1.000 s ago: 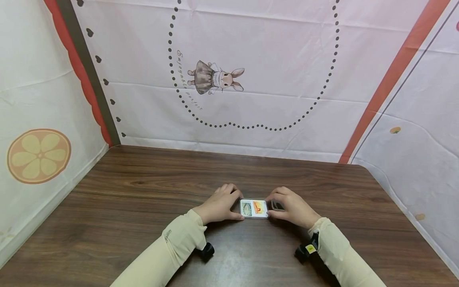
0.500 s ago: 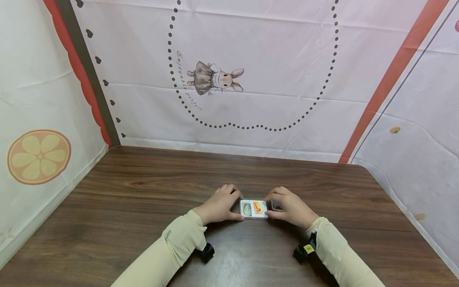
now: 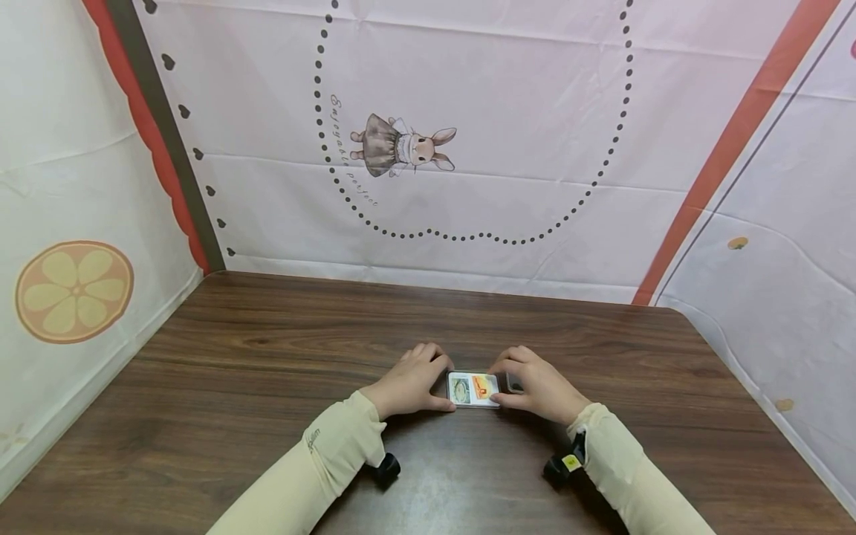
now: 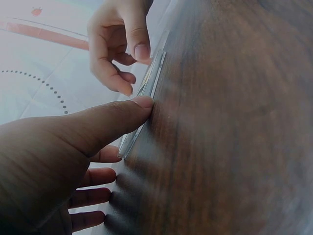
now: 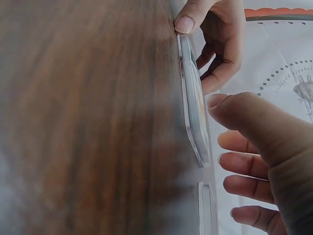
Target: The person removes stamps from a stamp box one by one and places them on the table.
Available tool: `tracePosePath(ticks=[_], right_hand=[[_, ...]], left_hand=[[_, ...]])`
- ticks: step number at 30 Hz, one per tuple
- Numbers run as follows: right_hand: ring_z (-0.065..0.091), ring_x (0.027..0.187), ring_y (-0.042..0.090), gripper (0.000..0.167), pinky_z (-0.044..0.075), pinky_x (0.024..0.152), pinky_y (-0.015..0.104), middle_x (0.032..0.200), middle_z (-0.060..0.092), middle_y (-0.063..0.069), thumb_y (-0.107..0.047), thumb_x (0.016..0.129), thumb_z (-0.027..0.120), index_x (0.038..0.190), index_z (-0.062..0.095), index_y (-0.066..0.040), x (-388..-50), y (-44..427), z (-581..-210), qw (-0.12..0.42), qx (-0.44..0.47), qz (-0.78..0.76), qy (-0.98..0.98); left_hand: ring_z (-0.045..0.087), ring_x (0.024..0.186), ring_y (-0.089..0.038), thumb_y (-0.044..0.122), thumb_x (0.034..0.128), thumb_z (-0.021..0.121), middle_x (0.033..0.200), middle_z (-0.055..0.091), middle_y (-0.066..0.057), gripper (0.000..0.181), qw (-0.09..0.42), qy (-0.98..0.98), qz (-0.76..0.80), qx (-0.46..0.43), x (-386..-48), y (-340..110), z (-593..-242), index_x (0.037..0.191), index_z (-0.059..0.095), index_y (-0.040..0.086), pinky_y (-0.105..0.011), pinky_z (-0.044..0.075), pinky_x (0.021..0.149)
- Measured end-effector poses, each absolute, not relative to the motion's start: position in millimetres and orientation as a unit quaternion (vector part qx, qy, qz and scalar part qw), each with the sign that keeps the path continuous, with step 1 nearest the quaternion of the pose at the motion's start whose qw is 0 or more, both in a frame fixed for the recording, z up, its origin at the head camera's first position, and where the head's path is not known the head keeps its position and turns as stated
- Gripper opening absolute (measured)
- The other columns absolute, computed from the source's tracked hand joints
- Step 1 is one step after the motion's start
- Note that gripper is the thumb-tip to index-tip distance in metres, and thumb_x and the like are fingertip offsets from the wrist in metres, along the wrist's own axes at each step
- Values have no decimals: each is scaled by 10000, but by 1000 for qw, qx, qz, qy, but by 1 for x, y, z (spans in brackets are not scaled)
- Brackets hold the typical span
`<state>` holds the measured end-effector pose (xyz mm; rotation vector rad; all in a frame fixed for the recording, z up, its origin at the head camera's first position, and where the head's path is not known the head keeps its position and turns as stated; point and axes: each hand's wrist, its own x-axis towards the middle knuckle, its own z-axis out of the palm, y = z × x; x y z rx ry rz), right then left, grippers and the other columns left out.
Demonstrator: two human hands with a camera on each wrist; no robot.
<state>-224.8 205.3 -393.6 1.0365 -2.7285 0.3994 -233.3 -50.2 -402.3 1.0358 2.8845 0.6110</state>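
In the head view a flat clear plastic case [image 3: 451, 389] lies on the table. White cards [image 3: 461, 391] sit in it, one with a greyish-green round picture, the other with an orange picture [image 3: 482, 386]. My left hand [image 3: 414, 379] grips the case's left end, thumb at the near edge and fingers at the far one; the left wrist view shows the thumb [image 4: 134, 112] on its edge. My right hand [image 3: 538, 383] is arched over the right end. In the right wrist view its thumb [image 5: 227, 108] is close beside the cards; contact is unclear.
A second clear, dark-looking flat case [image 3: 514, 383] lies just right of the first, partly under my right hand. The brown wooden table [image 3: 301, 319] meets printed cloth walls [image 3: 535, 148] at the back and sides. Both wrists carry black cameras [image 3: 386, 470].
My right hand has shifted slightly left, its thumb and finger moving from the case's right edge to over the orange picture. My left hand and the case have stayed in place.
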Motion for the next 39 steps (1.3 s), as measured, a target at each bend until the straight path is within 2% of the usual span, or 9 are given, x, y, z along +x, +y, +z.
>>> tracePosePath(ticks=[11,29,39], right_hand=[[533,974,107,279,509,816,332,1056,588,-34,-351,822,751,1035,690,-182,-224,200,-391,76,334,126,-931],[529,973,108,272,510,743,288,1072,576,-31,-369,824,739,1026,683,-196,-227,195,-390,67,331,108,-935],[525,949,111,255,503,745,293,1049,582,-16,-354,815,751,977,671,-173,-229,193,-389,80,343,99,-931]], left_hand=[[474,1158,-237,451,791,763,1211,520,-64,543,9,922,195,333,-233,-49,-402,1193,599,124,-438,393,994],[477,1156,-238,455,794,759,1209,518,-62,543,7,923,194,332,-233,-50,-402,1194,597,126,-436,397,989],[475,1154,-241,462,794,756,1209,516,-63,548,6,924,191,332,-233,-50,-402,1196,595,126,-434,394,988]])
